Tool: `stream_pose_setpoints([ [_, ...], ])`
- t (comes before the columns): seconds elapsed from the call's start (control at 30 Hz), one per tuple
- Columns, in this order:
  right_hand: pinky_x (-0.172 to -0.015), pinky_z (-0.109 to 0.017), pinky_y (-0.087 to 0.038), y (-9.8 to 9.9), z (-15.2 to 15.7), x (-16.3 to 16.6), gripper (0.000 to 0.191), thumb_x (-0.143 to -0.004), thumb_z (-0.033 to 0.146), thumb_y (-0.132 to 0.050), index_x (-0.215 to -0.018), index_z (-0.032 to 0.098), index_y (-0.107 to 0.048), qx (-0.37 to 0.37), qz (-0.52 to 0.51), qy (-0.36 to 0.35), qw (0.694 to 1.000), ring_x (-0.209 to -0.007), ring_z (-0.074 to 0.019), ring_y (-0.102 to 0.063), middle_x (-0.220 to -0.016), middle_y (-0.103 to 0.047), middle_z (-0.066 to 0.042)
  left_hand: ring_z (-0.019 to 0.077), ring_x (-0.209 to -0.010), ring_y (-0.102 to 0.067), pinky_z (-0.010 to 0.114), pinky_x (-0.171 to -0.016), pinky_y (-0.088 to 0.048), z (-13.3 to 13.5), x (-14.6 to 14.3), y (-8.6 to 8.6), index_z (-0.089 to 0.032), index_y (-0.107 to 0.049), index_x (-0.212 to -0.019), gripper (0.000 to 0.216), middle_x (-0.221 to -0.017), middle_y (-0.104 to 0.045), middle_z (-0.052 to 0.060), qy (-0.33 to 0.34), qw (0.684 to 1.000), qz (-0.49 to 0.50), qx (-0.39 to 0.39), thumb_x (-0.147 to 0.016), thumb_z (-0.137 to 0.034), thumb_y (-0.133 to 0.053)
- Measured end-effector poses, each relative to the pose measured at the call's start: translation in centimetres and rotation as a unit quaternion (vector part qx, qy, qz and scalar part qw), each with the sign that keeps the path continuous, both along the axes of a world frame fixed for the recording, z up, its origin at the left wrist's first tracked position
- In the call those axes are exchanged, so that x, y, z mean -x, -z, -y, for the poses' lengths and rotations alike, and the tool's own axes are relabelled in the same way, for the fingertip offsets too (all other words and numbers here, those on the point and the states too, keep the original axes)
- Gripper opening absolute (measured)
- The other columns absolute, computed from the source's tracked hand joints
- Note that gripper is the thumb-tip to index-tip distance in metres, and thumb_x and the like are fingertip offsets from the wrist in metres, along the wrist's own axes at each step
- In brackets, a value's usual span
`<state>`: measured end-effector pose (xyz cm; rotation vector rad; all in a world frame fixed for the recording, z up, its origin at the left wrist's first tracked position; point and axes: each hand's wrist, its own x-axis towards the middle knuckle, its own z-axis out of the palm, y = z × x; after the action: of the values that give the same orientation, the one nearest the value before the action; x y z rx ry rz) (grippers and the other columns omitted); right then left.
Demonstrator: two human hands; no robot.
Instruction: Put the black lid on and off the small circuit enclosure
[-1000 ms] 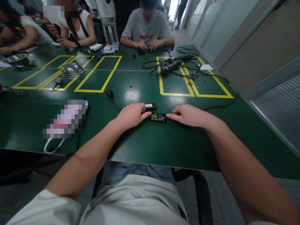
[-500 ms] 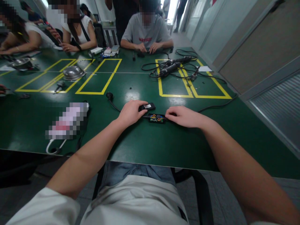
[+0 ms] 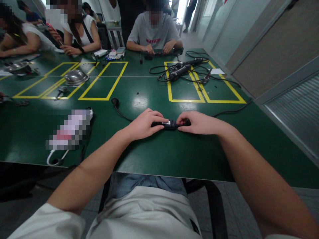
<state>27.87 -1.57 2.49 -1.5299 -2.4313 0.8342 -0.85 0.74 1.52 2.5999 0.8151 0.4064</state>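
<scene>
A small black box with a white label lies on the green table in front of me. Its black cover sits on top of the lower half, so the circuit board inside is hidden. My left hand grips the box's left end with curled fingers. My right hand pinches its right end. A black cable with a round plug runs off to the left behind my left hand.
A blurred-out flat object with a white cord lies at the left. Yellow taped rectangles mark the table. Black tools and cables lie at the back right, metal bowls at the left. Other people sit at the far side.
My left hand carried the black cover from behind the open lower half and set it down on top, hiding the circuit board. Both hands now press on the closed box.
</scene>
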Motion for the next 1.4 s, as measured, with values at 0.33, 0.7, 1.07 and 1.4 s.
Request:
stream_pose_setpoints([
  [0.33, -0.084, -0.037, -0.056, 0.2, -0.2, -0.1, 0.022, -0.091, 0.039, -0.070, -0.100, 0.022, -0.081, 0.013, 0.003, -0.005, 1.000, -0.088, -0.0255, -0.072, -0.099, -0.082, -0.008, 0.0276, -0.125, -0.070, 0.046, -0.115, -0.050, 0.1, -0.4, 0.3, -0.028, -0.081, -0.142, 0.034, -0.139, -0.080, 0.010, 0.012, 1.000, -0.005, -0.006, -0.111, -0.030, -0.068],
  [0.7, -0.082, -0.037, -0.056, 0.3, -0.3, -0.5, 0.022, -0.091, 0.041, -0.070, -0.098, 0.022, -0.080, 0.018, -0.007, -0.008, 1.000, -0.086, -0.0249, -0.072, -0.097, -0.081, -0.007, 0.0261, -0.123, -0.073, 0.044, -0.113, -0.053, 0.2, -0.8, 0.4, -0.027, -0.083, -0.134, 0.029, -0.133, -0.082, 0.008, -0.012, 0.999, 0.032, 0.033, -0.109, -0.027, -0.068],
  [1.07, -0.070, -0.035, -0.045, -0.5, 0.0, -0.1, 0.059, -0.100, 0.076, -0.055, -0.077, 0.024, -0.070, 0.042, 0.049, 0.037, 0.997, -0.073, -0.0226, -0.063, -0.077, -0.072, -0.005, 0.0302, -0.125, -0.071, 0.049, -0.117, -0.054, -1.6, -0.1, 1.2, -0.020, -0.079, -0.129, 0.027, -0.128, -0.080, 0.011, -0.193, 0.981, -0.003, -0.003, -0.104, -0.022, -0.068],
  [1.4, -0.068, -0.036, -0.040, -0.7, -0.1, -0.2, 0.064, -0.098, 0.083, -0.055, -0.070, 0.025, -0.064, 0.041, 0.092, 0.036, 0.994, -0.069, -0.0218, -0.059, -0.072, -0.066, -0.004, 0.0327, -0.104, -0.076, 0.045, -0.095, -0.059, -0.5, 0.0, -1.4, -0.017, -0.083, -0.105, 0.054, -0.108, -0.081, 0.015, -0.175, 0.967, -0.186, 0.002, -0.115, -0.047, -0.039],
])
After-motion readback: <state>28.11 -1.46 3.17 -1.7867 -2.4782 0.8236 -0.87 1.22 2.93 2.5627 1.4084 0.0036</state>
